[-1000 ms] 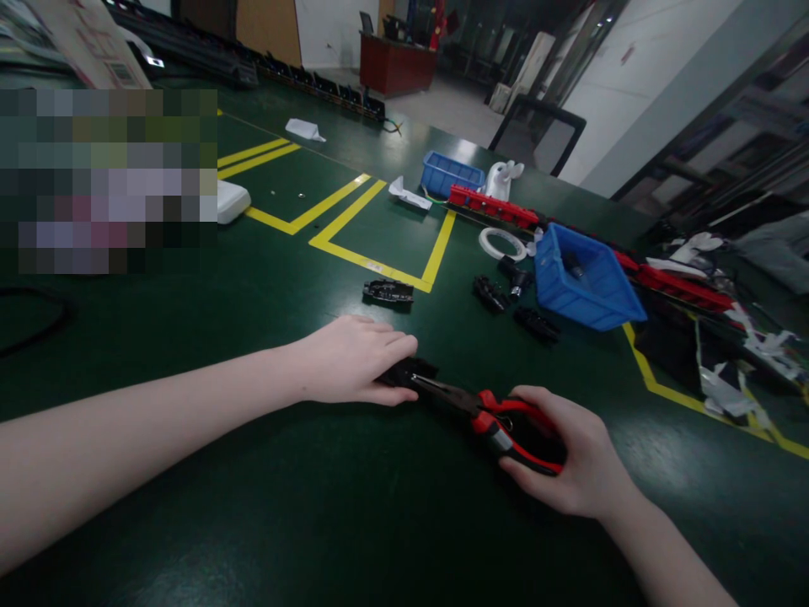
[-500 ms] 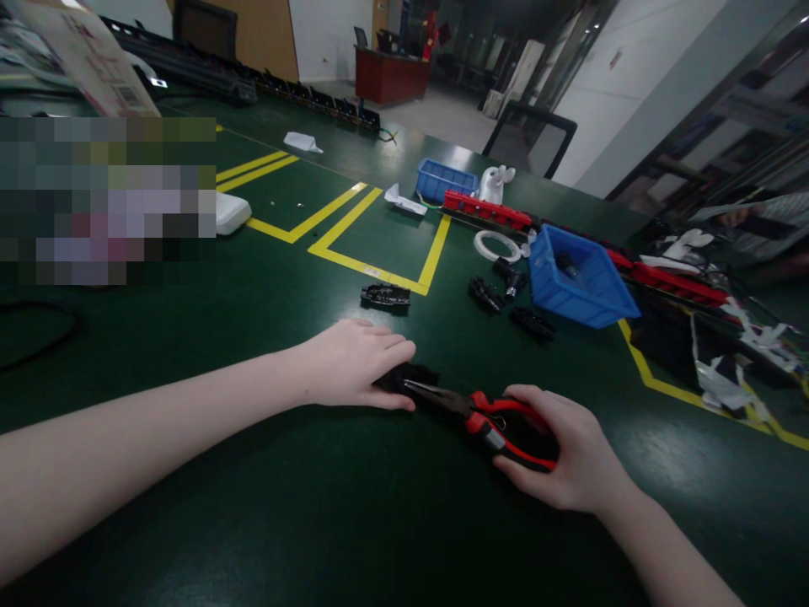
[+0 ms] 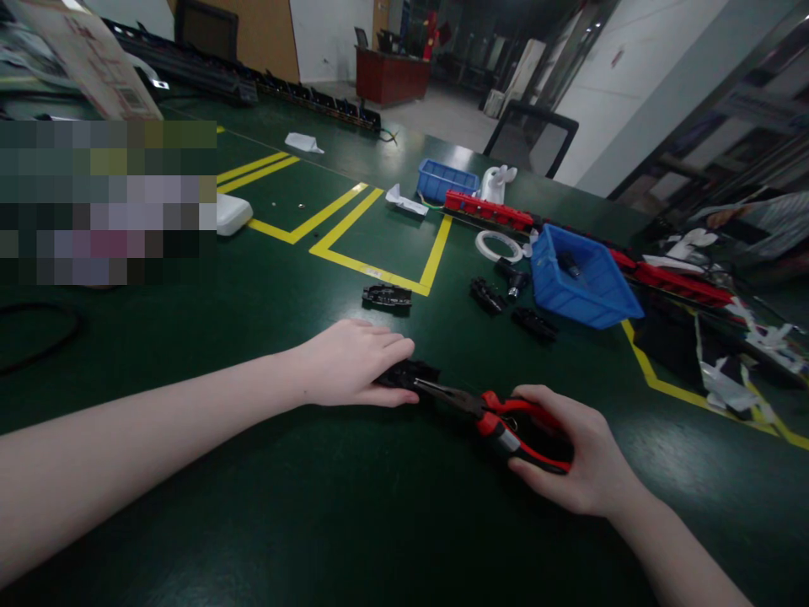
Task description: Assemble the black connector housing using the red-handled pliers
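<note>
My left hand (image 3: pixel 360 364) is closed around a black plastic part (image 3: pixel 417 371), pressing it against the green table (image 3: pixel 354 506); most of the part is hidden under the fingers. In my right hand (image 3: pixel 578 443) are red-and-black long-nose pliers (image 3: pixel 486 409), their handles spread within my grip. The jaw tips point left and reach the black part beside my left thumb. Whether the jaws clamp anything I cannot make out. Just beyond my left hand lies a similar black part (image 3: pixel 387 297).
To the right stand a blue bin (image 3: pixel 585 287) with dark items inside and several black parts (image 3: pixel 486 295). Behind them lie a white tape roll (image 3: pixel 499 246), a red strip (image 3: pixel 490 209) and another blue bin (image 3: pixel 447 179). Yellow tape (image 3: pixel 379 274) marks the table. A white box (image 3: pixel 233 214) sits left.
The pliers and my right hand have shifted slightly to the right and toward me. My left hand stays almost still on the black part.
</note>
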Demonstrator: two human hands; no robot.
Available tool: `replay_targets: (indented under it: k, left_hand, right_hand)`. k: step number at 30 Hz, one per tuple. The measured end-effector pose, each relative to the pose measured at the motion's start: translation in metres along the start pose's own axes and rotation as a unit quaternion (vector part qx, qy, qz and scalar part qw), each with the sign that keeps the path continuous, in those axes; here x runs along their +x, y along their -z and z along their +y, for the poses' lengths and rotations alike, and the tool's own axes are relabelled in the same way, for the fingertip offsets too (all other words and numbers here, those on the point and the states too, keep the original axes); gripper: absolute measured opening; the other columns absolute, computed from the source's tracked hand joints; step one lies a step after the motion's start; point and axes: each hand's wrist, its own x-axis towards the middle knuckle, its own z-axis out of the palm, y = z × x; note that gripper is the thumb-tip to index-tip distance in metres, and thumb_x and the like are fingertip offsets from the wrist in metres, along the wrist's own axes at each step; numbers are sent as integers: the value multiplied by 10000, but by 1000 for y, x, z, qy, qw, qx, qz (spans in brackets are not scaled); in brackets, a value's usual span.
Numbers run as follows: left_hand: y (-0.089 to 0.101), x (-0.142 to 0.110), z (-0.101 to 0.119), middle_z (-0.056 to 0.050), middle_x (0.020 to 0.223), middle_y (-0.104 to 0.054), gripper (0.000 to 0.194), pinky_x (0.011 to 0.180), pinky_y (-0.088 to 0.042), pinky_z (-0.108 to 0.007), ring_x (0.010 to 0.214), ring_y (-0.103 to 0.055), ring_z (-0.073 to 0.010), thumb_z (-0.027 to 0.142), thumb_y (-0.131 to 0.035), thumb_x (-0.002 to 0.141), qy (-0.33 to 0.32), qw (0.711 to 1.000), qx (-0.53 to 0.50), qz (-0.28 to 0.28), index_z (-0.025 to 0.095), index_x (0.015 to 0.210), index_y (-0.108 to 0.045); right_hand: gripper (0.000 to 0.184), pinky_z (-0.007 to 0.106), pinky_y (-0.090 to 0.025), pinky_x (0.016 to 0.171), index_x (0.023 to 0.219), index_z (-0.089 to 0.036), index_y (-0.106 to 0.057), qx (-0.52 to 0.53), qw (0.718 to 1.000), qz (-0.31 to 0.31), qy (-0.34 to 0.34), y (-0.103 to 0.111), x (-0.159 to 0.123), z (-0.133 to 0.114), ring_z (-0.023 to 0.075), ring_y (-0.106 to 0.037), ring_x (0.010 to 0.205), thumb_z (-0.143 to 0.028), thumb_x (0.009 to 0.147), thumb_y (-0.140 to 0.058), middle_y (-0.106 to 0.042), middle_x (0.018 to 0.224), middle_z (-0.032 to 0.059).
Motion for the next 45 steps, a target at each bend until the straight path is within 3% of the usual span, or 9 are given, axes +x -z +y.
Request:
replay_targets:
  k: [15, 27, 32, 39, 45]
  left_hand:
    - [-2, 1, 1, -16, 841, -608, 355, 615, -428, -273, 728, -590, -173, 527, -484, 855, 8, 1000, 12, -14, 177, 916, -505]
    - [4, -1, 2, -23, 952, -563, 379, 603, -393, -266, 739, -560, -155, 520, -496, 838, 17, 1000, 18, 1, 183, 1010, -523]
    - [5, -2, 5, -55, 1099, -547, 504, 761, -379, -315, 952, -529, -198, 591, -541, 782, 17, 998, -19, 63, 177, 1069, -539]
    - [0, -4, 14, -15, 983, -603, 218, 854, -317, -338, 942, -537, -165, 394, -572, 840, -1, 983, -63, 172, 181, 871, -610]
    - [-7, -4, 9, -4, 928, -612, 125, 850, -322, -319, 867, -542, -130, 258, -533, 865, -45, 970, -95, 218, 185, 842, -631]
  right_hand:
    - [490, 322, -495, 636, 1116, -191, -463, -35, 999, 2, 25, -4, 1, -4, 191, -622, 730, -431, 709, -595, -650, 911, 74]
    - [443, 291, -499, 648, 1099, -213, -475, 90, 993, 23, -69, -3, -1, -5, 175, -620, 743, -390, 709, -589, -631, 919, 46]
    - [443, 293, -495, 635, 1088, -206, -479, 113, 990, 35, -75, -4, 0, -12, 175, -612, 714, -384, 699, -592, -633, 889, 50]
    - [453, 275, -497, 647, 1086, -197, -488, 126, 990, 30, -57, -6, 0, -19, 171, -616, 733, -370, 682, -599, -632, 905, 50]
    - [438, 265, -484, 618, 1092, -204, -475, 130, 989, 31, -63, -4, -1, -16, 153, -603, 701, -369, 701, -584, -623, 892, 38]
